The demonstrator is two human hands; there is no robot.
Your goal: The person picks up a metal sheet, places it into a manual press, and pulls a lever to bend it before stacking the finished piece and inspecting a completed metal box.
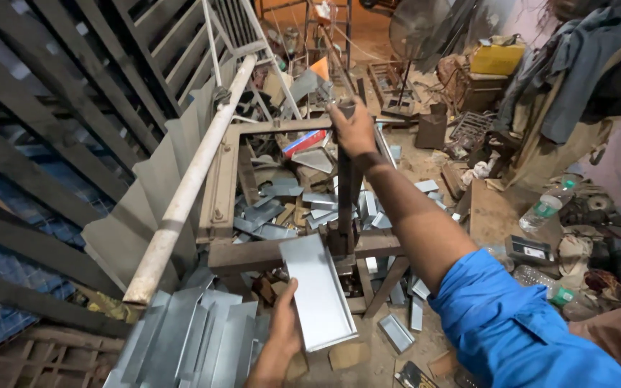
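My left hand [282,332] grips a bent sheet-metal piece [318,291] by its near edge, with the piece's far end lying against the rusty frame [274,250] of a hand-operated metal machine. My right hand [352,128], arm in a blue sleeve, is closed around the top of the machine's dark upright lever [344,194]. A long pale pipe handle [185,190] slants along the frame's left side.
A stack of similar grey metal sheets [192,338] lies at lower left. Several cut metal scraps [282,208] fill the space inside the frame. Dark slatted panels [52,144] lean at left. Plastic bottles [546,207], hanging clothes [576,65] and clutter crowd the right.
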